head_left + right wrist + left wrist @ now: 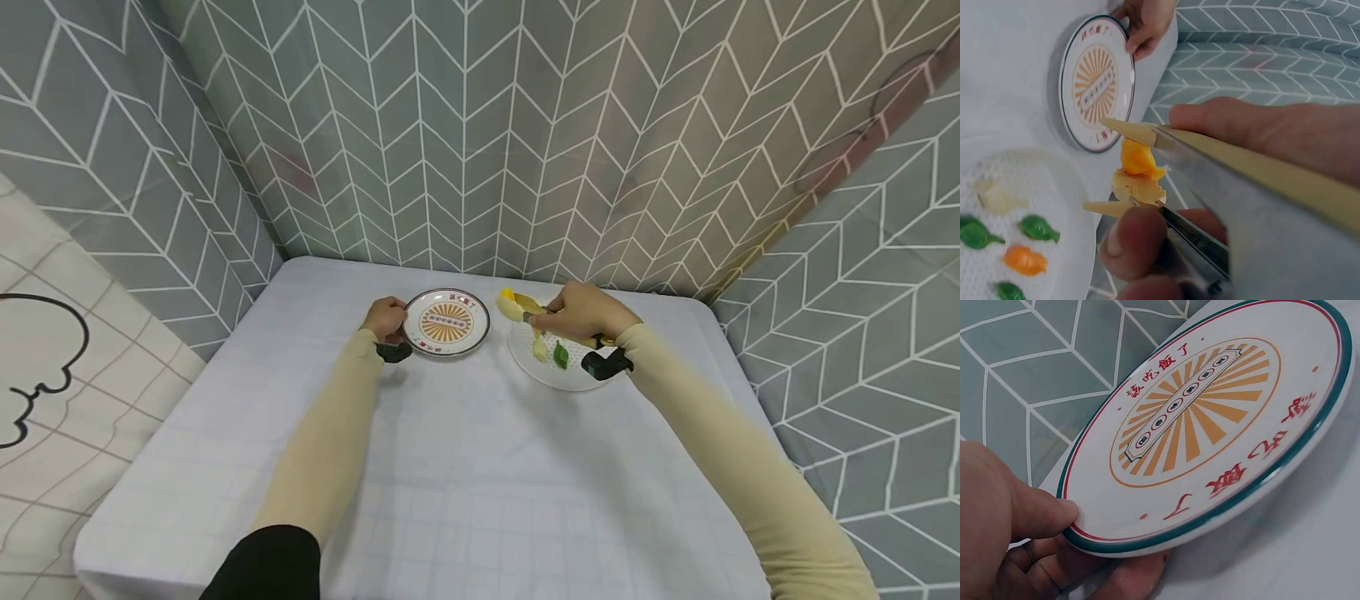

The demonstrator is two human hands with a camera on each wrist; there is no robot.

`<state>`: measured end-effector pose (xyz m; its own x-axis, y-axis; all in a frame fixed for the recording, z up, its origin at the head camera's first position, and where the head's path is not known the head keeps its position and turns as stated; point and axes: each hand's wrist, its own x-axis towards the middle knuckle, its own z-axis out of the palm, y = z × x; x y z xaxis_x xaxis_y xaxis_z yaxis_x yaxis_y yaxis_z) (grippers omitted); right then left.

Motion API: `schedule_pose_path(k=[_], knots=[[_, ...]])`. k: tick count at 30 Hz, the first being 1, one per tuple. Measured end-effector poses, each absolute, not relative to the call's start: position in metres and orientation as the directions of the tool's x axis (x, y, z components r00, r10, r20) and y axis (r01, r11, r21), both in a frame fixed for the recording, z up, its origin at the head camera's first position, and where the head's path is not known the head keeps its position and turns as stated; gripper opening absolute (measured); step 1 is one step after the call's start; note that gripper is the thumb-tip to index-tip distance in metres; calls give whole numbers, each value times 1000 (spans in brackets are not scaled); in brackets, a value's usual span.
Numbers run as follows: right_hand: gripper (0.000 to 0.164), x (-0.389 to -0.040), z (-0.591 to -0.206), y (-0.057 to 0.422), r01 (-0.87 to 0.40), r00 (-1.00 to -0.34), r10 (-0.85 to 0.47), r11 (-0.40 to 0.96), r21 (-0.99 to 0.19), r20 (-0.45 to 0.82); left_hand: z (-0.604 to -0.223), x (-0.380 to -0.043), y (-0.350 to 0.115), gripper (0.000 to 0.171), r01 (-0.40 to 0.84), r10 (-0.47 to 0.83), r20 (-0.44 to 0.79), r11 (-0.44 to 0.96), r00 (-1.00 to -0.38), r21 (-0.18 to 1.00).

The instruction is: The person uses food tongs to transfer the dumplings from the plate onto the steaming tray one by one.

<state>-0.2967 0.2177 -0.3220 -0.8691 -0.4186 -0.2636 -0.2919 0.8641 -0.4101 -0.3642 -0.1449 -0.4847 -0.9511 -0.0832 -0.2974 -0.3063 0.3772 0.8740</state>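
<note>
My left hand (385,318) grips the edge of a white plate (468,337) with a dark green rim, an orange sunburst and red characters. In the left wrist view the thumb lies on top of the plate and fingers are underneath; it is tilted. My right hand (588,310) holds metal tongs (1194,165) with yellow-edged arms and cream tips. Between the tips is a small orange and cream piece (1138,159), dumpling-like with a ruffled edge. Below is a round, white, dimpled tray (558,382), carrying green pieces (1038,227), an orange piece (1024,260) and a cream piece (997,197).
A white cloth covers the table (465,483). Grey curtains (480,150) with a white chevron pattern hang behind the table and at both sides. The plate is left of the tray, both near the table's back edge.
</note>
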Motion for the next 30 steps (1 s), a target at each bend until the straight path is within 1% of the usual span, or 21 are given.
schedule_pose_path(k=[11,25,30], knots=[[40,-295,-302,254,-308,-888,-391,897,-318,-241,-487,-370,-147,39,-326,-78,-320,369,-944,870],[51,-290,-300,292,-247,-889,-324,934,-258,-324,-483,-370,-149,41,-342,-79,-337,371,-938,864],[58,-288,-300,299,-243,-884,-312,943,-228,-349,-486,-375,-148,41,-346,-85,-340,379,-937,858]])
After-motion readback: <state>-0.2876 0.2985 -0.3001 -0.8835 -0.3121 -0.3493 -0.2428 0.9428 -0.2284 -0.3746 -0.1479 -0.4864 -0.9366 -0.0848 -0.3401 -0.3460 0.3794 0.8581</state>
